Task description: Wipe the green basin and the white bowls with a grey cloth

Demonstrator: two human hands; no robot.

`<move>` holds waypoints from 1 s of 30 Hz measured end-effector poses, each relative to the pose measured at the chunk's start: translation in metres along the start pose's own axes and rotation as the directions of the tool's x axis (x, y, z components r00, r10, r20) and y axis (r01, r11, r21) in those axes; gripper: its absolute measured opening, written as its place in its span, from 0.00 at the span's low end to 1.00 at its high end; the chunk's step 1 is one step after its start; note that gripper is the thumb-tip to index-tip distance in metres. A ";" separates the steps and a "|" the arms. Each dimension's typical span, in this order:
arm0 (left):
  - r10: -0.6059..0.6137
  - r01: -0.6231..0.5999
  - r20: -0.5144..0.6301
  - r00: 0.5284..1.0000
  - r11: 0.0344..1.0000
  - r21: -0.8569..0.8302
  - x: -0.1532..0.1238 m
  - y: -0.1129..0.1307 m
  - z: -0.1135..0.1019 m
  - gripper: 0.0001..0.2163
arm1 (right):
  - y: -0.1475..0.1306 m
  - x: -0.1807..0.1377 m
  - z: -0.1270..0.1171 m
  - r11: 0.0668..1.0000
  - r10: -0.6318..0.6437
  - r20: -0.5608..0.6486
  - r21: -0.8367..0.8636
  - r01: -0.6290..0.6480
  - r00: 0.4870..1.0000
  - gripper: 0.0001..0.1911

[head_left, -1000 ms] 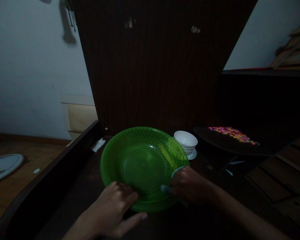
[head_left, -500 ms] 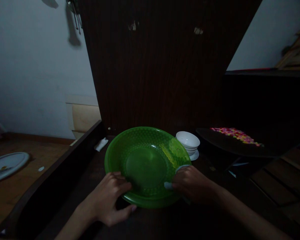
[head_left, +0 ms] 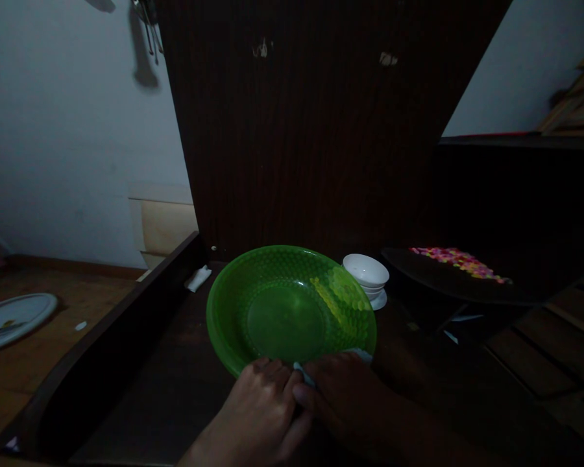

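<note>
A large green plastic bowl (head_left: 287,311) rests on a dark wooden surface (head_left: 175,395). Both of my hands meet at its near rim. My left hand (head_left: 260,408) lies with its fingers close together against the rim. My right hand (head_left: 345,395) is closed on a small pale cloth (head_left: 304,373) that peeks out between the two hands and along the rim. The light is dim and the fingertips are hard to make out.
White bowls (head_left: 366,272) are stacked on a saucer just behind the green bowl's right side. A dark tray with colourful pieces (head_left: 460,263) stands further right. A white scrap (head_left: 198,277) lies at the left rail. A white plate (head_left: 14,318) lies on the floor, left.
My left hand slid right along the near rim and my right hand moved left and down, so both hands now touch at the bowl's front edge.
</note>
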State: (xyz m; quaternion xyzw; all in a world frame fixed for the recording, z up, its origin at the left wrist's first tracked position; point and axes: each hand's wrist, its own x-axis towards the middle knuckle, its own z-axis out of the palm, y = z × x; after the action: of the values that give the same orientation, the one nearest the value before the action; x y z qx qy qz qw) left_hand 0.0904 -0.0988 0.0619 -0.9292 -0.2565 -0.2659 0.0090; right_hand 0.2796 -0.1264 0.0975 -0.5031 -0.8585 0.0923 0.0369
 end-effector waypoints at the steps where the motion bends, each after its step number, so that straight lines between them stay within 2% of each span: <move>1: 0.004 -0.004 -0.009 1.000 1.000 0.014 0.000 0.001 0.002 0.03 | -0.004 0.001 -0.001 1.000 -0.004 -0.003 0.022 0.004 1.000 0.22; 5: 0.032 -0.030 -0.049 0.998 0.998 0.048 0.000 -0.001 0.005 0.04 | -0.012 0.005 0.004 0.997 0.028 -0.038 0.071 -0.026 0.999 0.21; 10: 0.024 -0.020 -0.058 0.998 0.998 0.059 -0.002 -0.004 0.005 0.03 | -0.010 0.009 0.022 0.989 0.143 -0.129 -0.006 -0.145 0.981 0.26; 12: 0.011 -0.008 -0.059 0.998 0.999 0.045 -0.003 -0.005 0.004 0.04 | -0.007 0.008 0.030 0.988 0.144 -0.162 -0.041 -0.152 0.976 0.29; 15: -0.004 0.006 -0.059 0.998 1.000 0.029 -0.002 -0.006 0.000 0.05 | 0.002 0.004 0.036 0.994 0.049 -0.233 -0.082 -0.070 0.971 0.33; 19: 0.012 -0.010 -0.054 0.998 0.999 0.050 -0.001 -0.007 -0.004 0.10 | 0.014 0.000 0.034 0.989 -0.073 -0.257 -0.144 0.037 0.964 0.39; 25: 0.033 -0.032 -0.030 0.999 0.999 0.044 -0.004 -0.017 -0.005 0.16 | 0.032 -0.008 0.020 0.985 -0.119 -0.179 -0.144 0.093 0.977 0.35; 30: 0.042 -0.041 0.037 0.998 0.999 -0.028 -0.008 -0.035 -0.015 0.15 | 0.062 -0.012 0.007 0.967 -0.221 -0.124 -0.159 0.201 0.967 0.33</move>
State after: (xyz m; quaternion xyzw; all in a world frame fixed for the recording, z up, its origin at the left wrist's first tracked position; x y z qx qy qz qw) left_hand 0.0601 -0.0741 0.0661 -0.9392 -0.2334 -0.2517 -0.0031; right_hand 0.3376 -0.1078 0.0787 -0.4152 -0.9069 -0.0104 0.0703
